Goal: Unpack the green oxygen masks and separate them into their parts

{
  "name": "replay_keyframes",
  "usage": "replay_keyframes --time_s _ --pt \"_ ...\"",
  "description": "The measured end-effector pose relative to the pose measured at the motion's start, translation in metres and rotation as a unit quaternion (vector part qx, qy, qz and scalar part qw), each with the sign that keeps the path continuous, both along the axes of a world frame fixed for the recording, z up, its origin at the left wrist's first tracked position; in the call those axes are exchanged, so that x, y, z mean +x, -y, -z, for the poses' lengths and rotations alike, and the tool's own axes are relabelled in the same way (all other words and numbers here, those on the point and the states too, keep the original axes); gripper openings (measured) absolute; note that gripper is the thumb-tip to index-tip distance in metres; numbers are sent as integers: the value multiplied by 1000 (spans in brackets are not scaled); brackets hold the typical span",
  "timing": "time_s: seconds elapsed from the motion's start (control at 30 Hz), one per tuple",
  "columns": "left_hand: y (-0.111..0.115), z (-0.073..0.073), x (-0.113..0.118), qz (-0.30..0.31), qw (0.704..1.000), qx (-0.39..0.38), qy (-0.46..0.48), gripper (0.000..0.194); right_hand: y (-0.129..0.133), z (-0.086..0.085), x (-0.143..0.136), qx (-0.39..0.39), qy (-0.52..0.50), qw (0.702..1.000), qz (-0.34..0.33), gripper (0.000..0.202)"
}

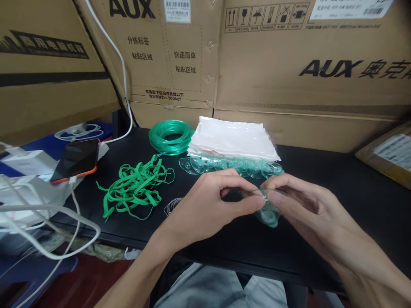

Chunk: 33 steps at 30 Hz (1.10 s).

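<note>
Slip risk: I judge that the clear green piece could slide out of my fingertips, since it looks smooth and thin and I pinch it only at its upper part, its lower end hanging free.
Bend risk: if my two thumbs press unevenly, I think the soft-looking wall could crease or twist.
Pale bit: something small and whitish shows between my thumbs; too small for me to name, it could come loose if my pinch shifts.
Thin wires: they lie by my left forearm, partly hidden, and a sweep of that arm could scatter them.
Green straps: so loosely tangled that pulling one could drag others along.
Left hand: thumb and forefinger pinched closed on the piece's left side.
Right hand: fingers closed on its right side, thumb tip near the other.
Piece's place: between my hands, above the black table, nearer me than the row of similar pieces and the white sheets.
Piece's look: see-through, green-tinted, glossy, with a rounded lower end and a ring-like shape in it; my fingers hide the rest.
</note>
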State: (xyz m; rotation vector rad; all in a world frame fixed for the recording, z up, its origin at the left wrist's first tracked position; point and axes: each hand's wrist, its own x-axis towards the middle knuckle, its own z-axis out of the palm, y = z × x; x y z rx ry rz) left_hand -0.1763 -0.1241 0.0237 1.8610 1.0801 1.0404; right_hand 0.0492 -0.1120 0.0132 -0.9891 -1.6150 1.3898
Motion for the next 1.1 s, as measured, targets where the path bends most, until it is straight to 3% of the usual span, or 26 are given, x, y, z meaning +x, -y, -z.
replay_keyframes --time_s 0.13,0.4,0.67,0.9,1.1 --pt "-2 1 3 -5 1000 -16 27 15 2 -3 -13 -69 -92 993 6 15" --pt "-9 11 8 103 960 -122 231 20 6 -5 -28 -104 -216 971 17 20" --pt "-4 5 2 96 974 -80 190 13 8 -1 -28 -65 -164 984 10 18" --pt "-3 6 9 74 974 -49 211 13 7 4 -29 -74 -185 980 3 21" --pt "-2 7 7 34 987 -35 156 13 3 9 -29 -80 -195 978 5 20"
